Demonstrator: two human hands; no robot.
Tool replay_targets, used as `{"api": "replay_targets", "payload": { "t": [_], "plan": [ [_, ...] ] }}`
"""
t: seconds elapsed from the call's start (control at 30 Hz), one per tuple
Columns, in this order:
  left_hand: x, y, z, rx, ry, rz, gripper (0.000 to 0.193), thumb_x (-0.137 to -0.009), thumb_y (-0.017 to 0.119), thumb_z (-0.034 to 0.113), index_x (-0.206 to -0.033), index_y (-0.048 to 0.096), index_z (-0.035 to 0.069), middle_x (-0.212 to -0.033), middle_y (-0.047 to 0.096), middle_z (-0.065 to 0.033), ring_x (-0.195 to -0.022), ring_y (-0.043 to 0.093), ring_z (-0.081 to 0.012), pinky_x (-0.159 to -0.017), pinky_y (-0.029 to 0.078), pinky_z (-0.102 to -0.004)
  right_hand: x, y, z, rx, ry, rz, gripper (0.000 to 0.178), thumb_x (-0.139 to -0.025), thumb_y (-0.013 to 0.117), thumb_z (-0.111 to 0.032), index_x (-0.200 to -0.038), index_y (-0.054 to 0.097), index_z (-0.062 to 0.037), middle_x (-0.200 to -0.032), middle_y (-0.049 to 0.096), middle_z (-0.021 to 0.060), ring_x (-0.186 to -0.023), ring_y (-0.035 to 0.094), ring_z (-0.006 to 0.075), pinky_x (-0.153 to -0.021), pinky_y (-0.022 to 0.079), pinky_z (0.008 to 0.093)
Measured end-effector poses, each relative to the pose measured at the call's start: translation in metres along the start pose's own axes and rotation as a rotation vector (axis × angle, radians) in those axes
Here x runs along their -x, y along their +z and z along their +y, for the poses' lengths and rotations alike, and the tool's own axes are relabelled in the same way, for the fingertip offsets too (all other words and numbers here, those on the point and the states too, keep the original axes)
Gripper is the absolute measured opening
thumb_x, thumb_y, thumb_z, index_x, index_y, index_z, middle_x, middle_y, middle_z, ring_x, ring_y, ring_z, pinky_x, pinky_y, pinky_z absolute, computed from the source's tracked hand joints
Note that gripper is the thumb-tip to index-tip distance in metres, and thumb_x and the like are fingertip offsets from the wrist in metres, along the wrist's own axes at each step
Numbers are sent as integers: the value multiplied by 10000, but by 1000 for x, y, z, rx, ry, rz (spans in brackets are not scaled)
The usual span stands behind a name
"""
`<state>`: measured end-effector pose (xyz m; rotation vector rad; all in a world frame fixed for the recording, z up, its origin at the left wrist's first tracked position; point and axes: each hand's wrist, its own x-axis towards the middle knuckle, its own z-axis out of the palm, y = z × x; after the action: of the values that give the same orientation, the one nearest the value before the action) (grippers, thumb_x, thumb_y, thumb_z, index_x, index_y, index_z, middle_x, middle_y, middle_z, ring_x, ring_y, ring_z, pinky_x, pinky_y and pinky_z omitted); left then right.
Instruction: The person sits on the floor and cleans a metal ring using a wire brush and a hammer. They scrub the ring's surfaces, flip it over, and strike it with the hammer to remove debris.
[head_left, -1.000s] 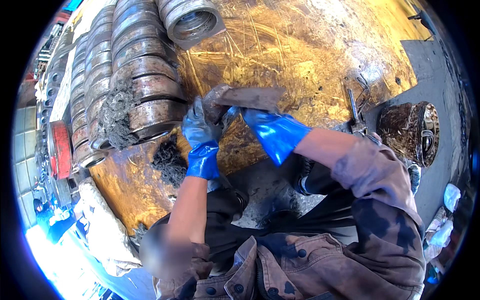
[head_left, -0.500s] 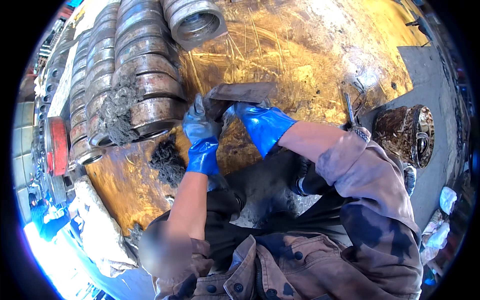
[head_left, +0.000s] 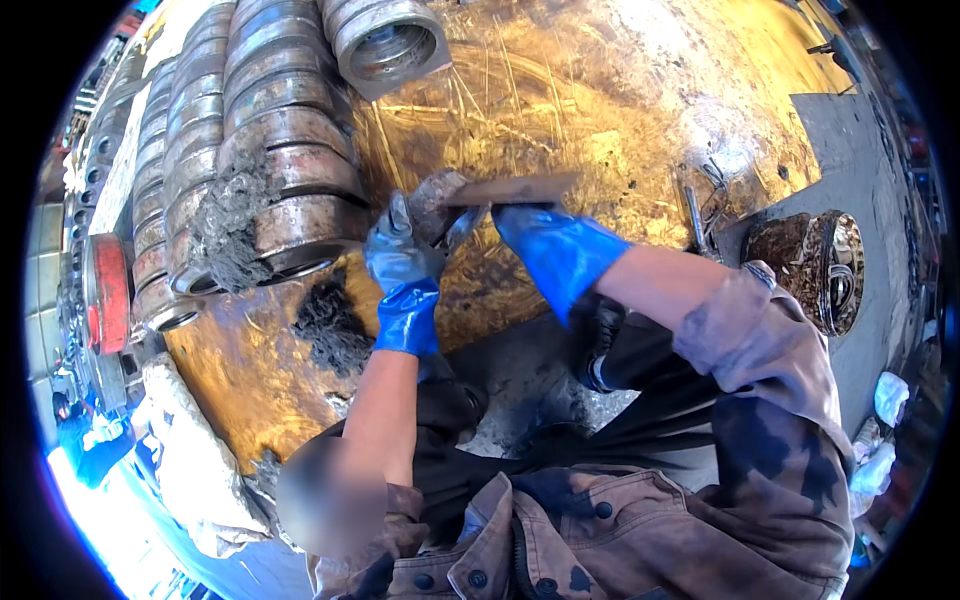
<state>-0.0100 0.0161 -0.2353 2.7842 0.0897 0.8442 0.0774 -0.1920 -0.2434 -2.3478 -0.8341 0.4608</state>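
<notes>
Gloved in blue and seated at a stained yellow-brown work surface (head_left: 580,120), we hold a small, grimy metal piece (head_left: 433,203) in our left hand (head_left: 402,250), the fingers wrapped around its lower part and the glove darkened with grey. Our right hand (head_left: 545,232) grasps a long, flat brown bar (head_left: 522,189) from its near side, though most of those fingers are hidden behind the bar and the cuff. The bar's left end overlaps the upper part of the piece; whether the two touch, we cannot tell. Both are in front of us over the work surface, just right of the nearest of several rows of worn metal rings (head_left: 305,170). A grey fibrous clump (head_left: 228,235) lies against the front of those rows, and a darker clump (head_left: 335,325) sits on the surface just left of our left glove. Beyond our hands, one more ring-shaped part (head_left: 390,50) shows its open end. To our right, a slim metal tool (head_left: 695,218) lies near a crusted bucket (head_left: 805,265), while a red round part (head_left: 108,293) stands at far left, above a pale, crumpled cloth (head_left: 190,455).
</notes>
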Motion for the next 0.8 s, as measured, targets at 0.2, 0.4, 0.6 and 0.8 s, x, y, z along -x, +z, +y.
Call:
{"api": "replay_targets", "payload": {
  "t": [0.2,0.4,0.6,0.8],
  "plan": [
    [8,3,-4,22,-97,-105,1048,-633,926,292,-1519,396,112,-1174,660,-218,-989,648,-432,-881,537,-505,0,2,-3,-7,-1,-9,329,-1040,487,-210,-1319,571,-56,-1242,621,216,-1124,604,355,-940,494,420],
    [3,2,-3,-34,-14,-13,1013,-648,915,484,-1454,453,81,-1097,656,-203,-902,640,-421,-810,548,-514,0,-1,-1,-3,-11,0,334,-1040,487,-210,-1326,568,-56,-1256,615,216,-1137,598,353,-950,490,422],
    [7,0,-1,32,-138,-145,1039,-633,895,248,-1526,386,104,-1247,641,-218,-1079,627,-432,-939,518,-504,1,2,-8,-21,-5,-8,339,-1041,487,-210,-1333,565,-56,-1269,609,215,-1150,592,351,-959,485,424],
    [9,-8,-5,11,-123,-103,1015,-664,879,292,-1521,383,68,-1346,589,-261,-1175,597,-451,-1022,482,-508,38,3,-15,-27,-5,-3,345,-1041,487,-210,-1340,561,-56,-1282,603,214,-1164,586,349,-969,481,426]
  ]
}}
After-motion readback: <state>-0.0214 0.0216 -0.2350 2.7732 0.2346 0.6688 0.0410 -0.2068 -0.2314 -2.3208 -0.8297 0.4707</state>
